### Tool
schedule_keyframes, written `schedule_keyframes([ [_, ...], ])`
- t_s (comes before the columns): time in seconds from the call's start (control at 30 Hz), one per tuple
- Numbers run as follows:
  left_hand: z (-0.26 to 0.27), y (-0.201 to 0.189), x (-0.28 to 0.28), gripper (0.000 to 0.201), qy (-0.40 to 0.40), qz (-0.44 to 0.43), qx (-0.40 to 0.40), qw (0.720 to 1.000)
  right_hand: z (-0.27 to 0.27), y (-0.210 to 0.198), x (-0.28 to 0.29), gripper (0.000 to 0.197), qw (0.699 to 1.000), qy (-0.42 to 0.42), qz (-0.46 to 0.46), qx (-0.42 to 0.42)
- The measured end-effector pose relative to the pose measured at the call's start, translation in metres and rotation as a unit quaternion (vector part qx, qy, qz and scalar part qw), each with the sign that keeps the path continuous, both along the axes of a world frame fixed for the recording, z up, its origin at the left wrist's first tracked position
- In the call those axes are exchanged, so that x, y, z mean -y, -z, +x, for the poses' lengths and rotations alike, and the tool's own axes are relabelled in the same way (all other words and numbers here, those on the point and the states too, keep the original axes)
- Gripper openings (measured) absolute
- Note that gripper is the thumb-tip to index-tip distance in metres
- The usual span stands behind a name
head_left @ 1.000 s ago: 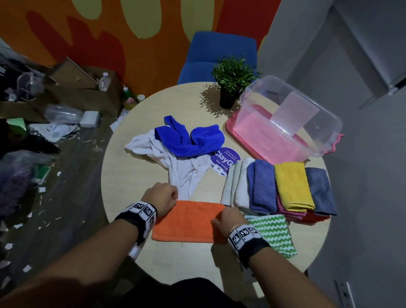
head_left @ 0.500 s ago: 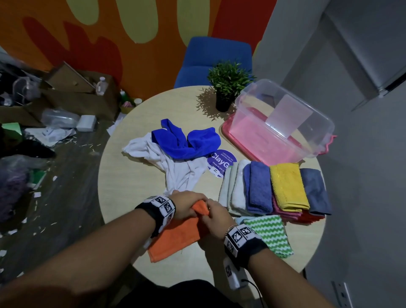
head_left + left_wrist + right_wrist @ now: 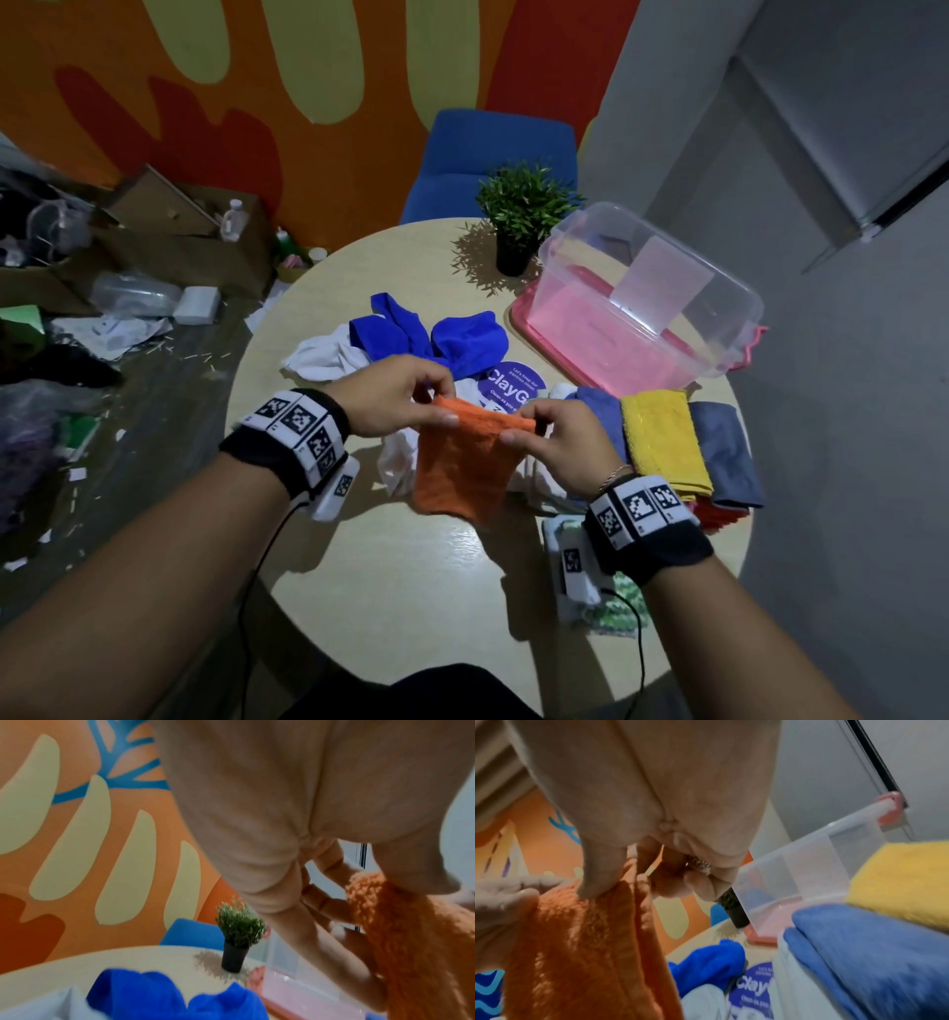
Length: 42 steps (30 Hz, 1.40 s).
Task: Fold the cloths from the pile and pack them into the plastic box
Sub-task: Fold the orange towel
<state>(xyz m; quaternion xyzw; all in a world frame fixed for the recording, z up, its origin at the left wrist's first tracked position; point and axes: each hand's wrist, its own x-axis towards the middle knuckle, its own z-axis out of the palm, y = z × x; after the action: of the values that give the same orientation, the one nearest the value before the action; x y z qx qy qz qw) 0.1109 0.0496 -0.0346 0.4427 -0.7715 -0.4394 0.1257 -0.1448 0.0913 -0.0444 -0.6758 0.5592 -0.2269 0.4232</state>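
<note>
Orange cloth (image 3: 464,462), one, two hands pinching

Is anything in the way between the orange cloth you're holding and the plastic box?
Nothing visible blocks it. Both hands, left and right, hold the orange cloth up above the table. The box sits open-topped, far right. The folded cloths between lie low on the table, under a lifted path.

Your head camera looks steeply down over the round table (image 3: 411,591); both wrist cameras sit close under your palms, facing forward toward the potted plant (image 3: 237,939), which all three views share
</note>
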Motion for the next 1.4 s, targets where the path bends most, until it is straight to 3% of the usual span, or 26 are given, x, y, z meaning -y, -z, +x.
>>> schedule_keyframes([
  [0.23, -0.008, -0.039, 0.003, 0.016, -0.064, -0.082, -0.030, 0.994, 0.001, -0.022, 0.010, 0.011, 0.998, -0.023, -0.048, -0.027],
  [0.43, -0.013, -0.049, -0.001, 0.018, -0.114, -0.119, -0.039, 0.986, 0.004, -0.024, 0.016, 0.014, 0.983, -0.024, -0.124, -0.131],
  [0.53, -0.011, -0.050, 0.000, 0.018, -0.137, -0.133, -0.040, 0.981, 0.003, -0.029, 0.017, 0.002, 0.988, -0.007, -0.127, -0.090],
  [0.73, -0.005, -0.057, 0.002, 0.022, -0.161, -0.136, -0.028, 0.977, 0.004, -0.039, 0.018, 0.033, 0.991, 0.066, -0.103, 0.060],
  [0.93, -0.009, -0.064, 0.000, 0.021, -0.151, -0.137, -0.039, 0.978, 0.006, -0.038, 0.018, 0.021, 0.984, 0.089, -0.145, 0.045],
  [1.0, -0.008, -0.067, 0.001, 0.021, -0.153, -0.135, -0.044, 0.978, 0.007, -0.040, 0.015, 0.028, 0.983, 0.076, -0.158, 0.056],
  [1.13, -0.004, -0.067, 0.005, 0.025, -0.150, -0.124, -0.044, 0.980, 0.007, -0.040, 0.019, 0.025, 0.979, 0.047, -0.200, 0.002],
  [1.27, -0.008, -0.057, 0.014, 0.013, -0.145, -0.172, 0.027, 0.974, 0.009, -0.038, 0.033, 0.024, 0.980, 0.070, -0.186, -0.017],
  [1.4, -0.012, -0.056, 0.017, 0.008, -0.182, -0.211, -0.004, 0.960, 0.008, -0.044, 0.043, 0.017, 0.969, 0.098, -0.228, -0.007],
])
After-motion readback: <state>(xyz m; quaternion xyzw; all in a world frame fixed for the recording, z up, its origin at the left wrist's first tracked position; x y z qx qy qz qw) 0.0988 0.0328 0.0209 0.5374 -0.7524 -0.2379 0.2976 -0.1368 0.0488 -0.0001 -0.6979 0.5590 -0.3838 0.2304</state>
